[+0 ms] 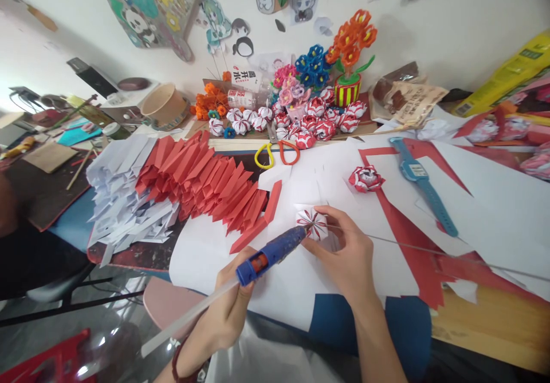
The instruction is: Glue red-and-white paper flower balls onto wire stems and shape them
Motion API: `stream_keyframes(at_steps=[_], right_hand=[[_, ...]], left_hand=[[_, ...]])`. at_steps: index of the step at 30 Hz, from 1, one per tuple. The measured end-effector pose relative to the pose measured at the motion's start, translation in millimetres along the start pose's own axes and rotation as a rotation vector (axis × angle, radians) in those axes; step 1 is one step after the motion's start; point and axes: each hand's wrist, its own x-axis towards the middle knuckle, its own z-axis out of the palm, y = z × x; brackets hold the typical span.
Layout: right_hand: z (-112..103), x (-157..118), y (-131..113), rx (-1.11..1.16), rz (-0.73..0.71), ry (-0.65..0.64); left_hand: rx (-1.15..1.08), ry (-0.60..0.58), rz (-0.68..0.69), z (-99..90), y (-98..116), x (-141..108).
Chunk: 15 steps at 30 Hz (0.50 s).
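My left hand (232, 297) is closed around a blue hot glue gun (275, 254), with a long translucent glue stick (189, 317) sticking out of its back end. The gun's nozzle meets the middle of a white and red folded paper flower (315, 224). My right hand (346, 254) pinches that flower from the right between thumb and fingers, just above the white paper. Another finished-looking red and white paper flower (366, 178) sits on the sheet to the right. Left of my hands lie heaps of folded red paper strips (201, 180) and white paper strips (129, 200).
Scissors with yellow and red handles (289, 152) lie behind the flower. Several paper flowers (315, 121) crowd the back, beside a striped pot (347, 91) of orange flowers. A blue watch (423, 185) rests on paper at right. A thin cord (433, 250) runs rightward.
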Motion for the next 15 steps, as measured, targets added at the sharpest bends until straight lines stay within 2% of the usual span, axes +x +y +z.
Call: stream_keyframes(at_steps=[8, 15], right_hand=[[0, 0, 0, 0.027, -0.017, -0.008], [-1, 0, 3, 0.032, -0.016, -0.006]], left_hand=[[0.022, -0.017, 0.021, -1.6, 0, 0], [0.032, -0.010, -0.004, -4.0, -17, -13]])
